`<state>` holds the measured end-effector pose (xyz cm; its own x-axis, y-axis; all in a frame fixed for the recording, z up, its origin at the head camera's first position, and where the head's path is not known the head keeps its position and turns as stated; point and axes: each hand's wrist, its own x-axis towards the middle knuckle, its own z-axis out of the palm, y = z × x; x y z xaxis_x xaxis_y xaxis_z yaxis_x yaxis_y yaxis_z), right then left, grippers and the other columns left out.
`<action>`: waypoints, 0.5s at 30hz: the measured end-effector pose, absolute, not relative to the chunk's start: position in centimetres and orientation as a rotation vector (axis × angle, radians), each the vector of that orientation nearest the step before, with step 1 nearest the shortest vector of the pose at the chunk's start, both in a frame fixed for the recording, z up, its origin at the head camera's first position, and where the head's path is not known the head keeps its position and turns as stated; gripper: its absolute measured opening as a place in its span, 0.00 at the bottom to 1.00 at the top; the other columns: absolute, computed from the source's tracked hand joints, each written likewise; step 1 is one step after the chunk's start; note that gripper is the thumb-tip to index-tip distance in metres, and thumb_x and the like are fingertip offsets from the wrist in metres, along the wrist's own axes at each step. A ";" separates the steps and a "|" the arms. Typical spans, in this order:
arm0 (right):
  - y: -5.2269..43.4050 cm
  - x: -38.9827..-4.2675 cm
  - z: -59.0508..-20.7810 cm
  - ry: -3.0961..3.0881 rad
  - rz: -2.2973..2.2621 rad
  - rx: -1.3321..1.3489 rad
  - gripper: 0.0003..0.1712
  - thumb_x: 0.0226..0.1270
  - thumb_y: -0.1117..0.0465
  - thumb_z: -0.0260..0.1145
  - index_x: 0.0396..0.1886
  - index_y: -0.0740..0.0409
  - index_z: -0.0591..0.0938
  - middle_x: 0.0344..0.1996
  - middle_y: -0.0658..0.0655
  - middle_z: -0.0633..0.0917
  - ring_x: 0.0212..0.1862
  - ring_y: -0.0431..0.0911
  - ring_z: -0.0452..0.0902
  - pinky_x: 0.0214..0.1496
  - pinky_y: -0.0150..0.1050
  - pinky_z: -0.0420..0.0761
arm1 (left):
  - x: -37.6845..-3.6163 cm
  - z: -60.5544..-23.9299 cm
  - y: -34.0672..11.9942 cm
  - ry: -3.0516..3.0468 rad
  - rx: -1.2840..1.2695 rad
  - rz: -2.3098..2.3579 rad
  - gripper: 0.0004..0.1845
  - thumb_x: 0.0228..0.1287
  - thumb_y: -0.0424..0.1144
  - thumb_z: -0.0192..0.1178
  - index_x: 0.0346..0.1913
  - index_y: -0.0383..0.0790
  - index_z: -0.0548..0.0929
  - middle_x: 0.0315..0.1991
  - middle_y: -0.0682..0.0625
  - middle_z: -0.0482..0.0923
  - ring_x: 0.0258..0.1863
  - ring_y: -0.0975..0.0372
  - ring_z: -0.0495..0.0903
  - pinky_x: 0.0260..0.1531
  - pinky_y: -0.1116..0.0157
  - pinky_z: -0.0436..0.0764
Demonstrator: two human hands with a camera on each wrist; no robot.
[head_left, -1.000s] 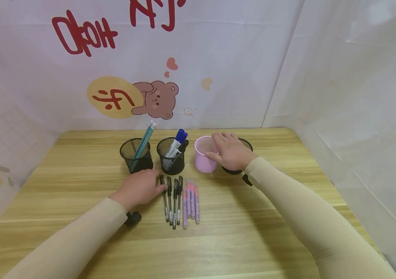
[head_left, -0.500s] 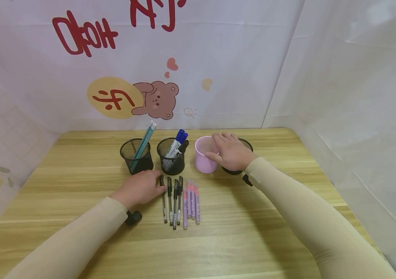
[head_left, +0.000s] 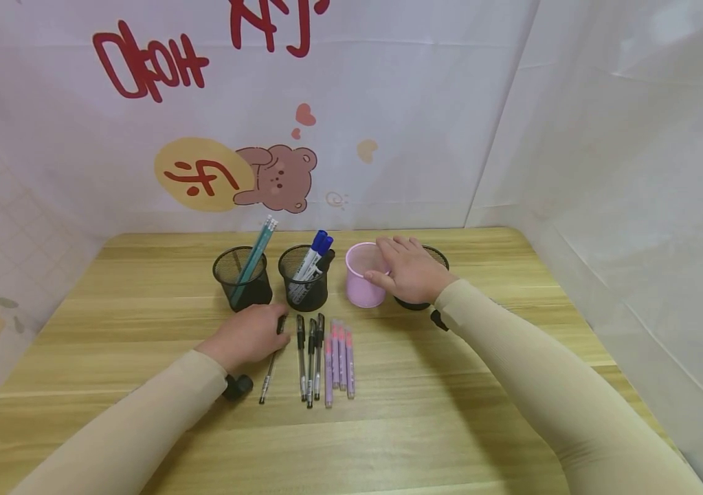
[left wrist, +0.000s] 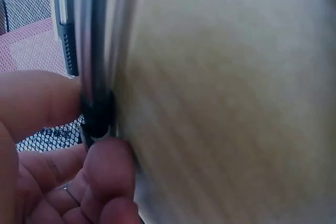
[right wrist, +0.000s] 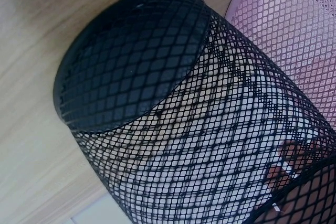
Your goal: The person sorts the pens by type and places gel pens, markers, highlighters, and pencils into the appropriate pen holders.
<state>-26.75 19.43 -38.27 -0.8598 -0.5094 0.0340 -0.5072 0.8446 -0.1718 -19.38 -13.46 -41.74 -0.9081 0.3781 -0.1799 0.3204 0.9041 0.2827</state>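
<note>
My left hand (head_left: 249, 338) pinches a black-capped gel pen (head_left: 268, 380) by its cap end; its clear barrel slants toward me. In the left wrist view the thumb and fingers close on the dark part of this pen (left wrist: 97, 111), partly blurred. To its right lie 3 similar gel pens (head_left: 302, 361), then several purple highlighters (head_left: 342, 364) with pinkish ends. My right hand (head_left: 411, 271) rests over the rims of a pink mesh pen cup (head_left: 365, 292) and a black mesh cup (right wrist: 173, 145). The hand covers much of that black cup.
A black mesh cup (head_left: 249, 294) at the left holds teal pencils (head_left: 258, 251). Beside it, another black cup (head_left: 306, 297) holds blue-capped and black-capped markers (head_left: 314, 258). A white printed curtain (head_left: 413, 137) stands behind the wooden table (head_left: 351, 447).
The leftmost gel pen has moved away from the other pens, its lower end swinging left with my left hand. My right hand has stayed on the cups.
</note>
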 end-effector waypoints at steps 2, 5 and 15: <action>19.5 -26.7 -38.3 3.003 -0.271 -0.824 0.44 0.79 0.29 0.50 0.77 0.58 0.65 0.74 0.62 0.74 0.78 0.60 0.63 0.84 0.61 0.56 | -19.3 -41.7 -13.5 2.836 0.528 0.378 0.25 0.69 0.43 0.66 0.64 0.35 0.80 0.54 0.40 0.87 0.53 0.50 0.86 0.57 0.47 0.84; 19.4 -26.7 -38.2 3.001 -0.269 -0.819 0.45 0.79 0.29 0.50 0.78 0.58 0.64 0.74 0.62 0.73 0.79 0.60 0.63 0.84 0.61 0.55 | -19.2 -41.5 -13.5 2.832 0.529 0.397 0.25 0.69 0.41 0.65 0.66 0.35 0.80 0.56 0.39 0.87 0.55 0.49 0.86 0.59 0.46 0.84; 19.3 -26.6 -38.0 2.999 -0.262 -0.810 0.46 0.79 0.30 0.50 0.79 0.59 0.63 0.75 0.62 0.73 0.79 0.59 0.63 0.85 0.60 0.54 | -19.0 -40.9 -13.6 2.816 0.494 0.495 0.26 0.71 0.40 0.63 0.70 0.39 0.78 0.47 0.46 0.87 0.41 0.57 0.81 0.48 0.54 0.83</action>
